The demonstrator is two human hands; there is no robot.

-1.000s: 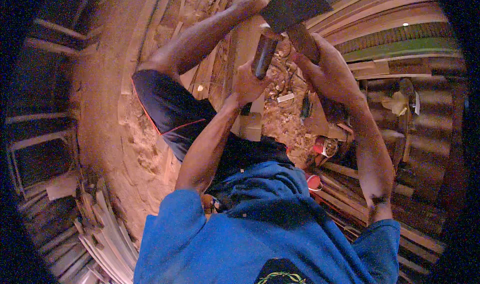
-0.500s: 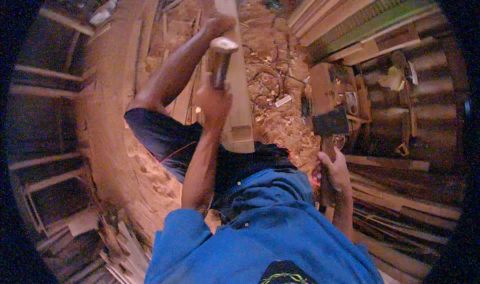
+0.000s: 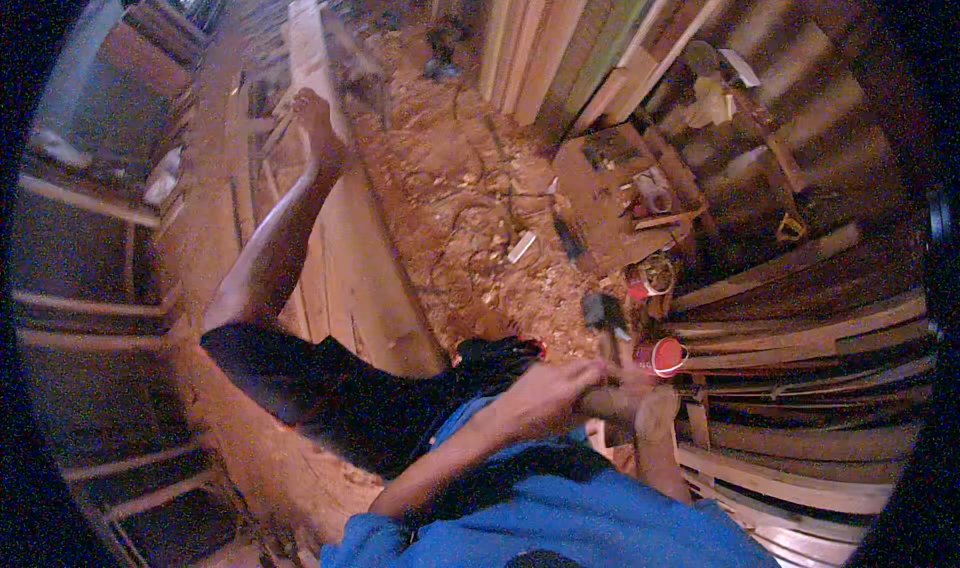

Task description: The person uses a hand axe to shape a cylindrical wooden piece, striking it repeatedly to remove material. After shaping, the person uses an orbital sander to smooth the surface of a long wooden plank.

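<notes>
The long pale wooden plank (image 3: 345,218) is the biggest thing under me and my landmark: it runs away from my lap toward the far end of the workshop, and my bare leg (image 3: 275,248) lies stretched along its left edge, foot (image 3: 318,118) up on the board, I judge so that my weight keeps it from sliding. To the plank's right the earth floor (image 3: 450,178) is thick with sawdust and chips. Farther right of the plank a low brown wooden table (image 3: 610,198) carries small tools and scraps, kept within reach, and beyond it boards lean against the wall. Near the plank's close end, off to its right, sit two small red cups (image 3: 662,356), one behind the other. The dark-headed hammer (image 3: 603,318) is just right of the plank's near end, head up, its wooden handle running down into my hands. My left hand (image 3: 545,393) reaches across my body with the forearm angled up from my blue shirt, fingers clenched on the handle. My right hand (image 3: 640,408) meets it from the other side, wrist bent, fingers also wrapped around the handle, so both hands grip the tool close together in front of my lap.
</notes>
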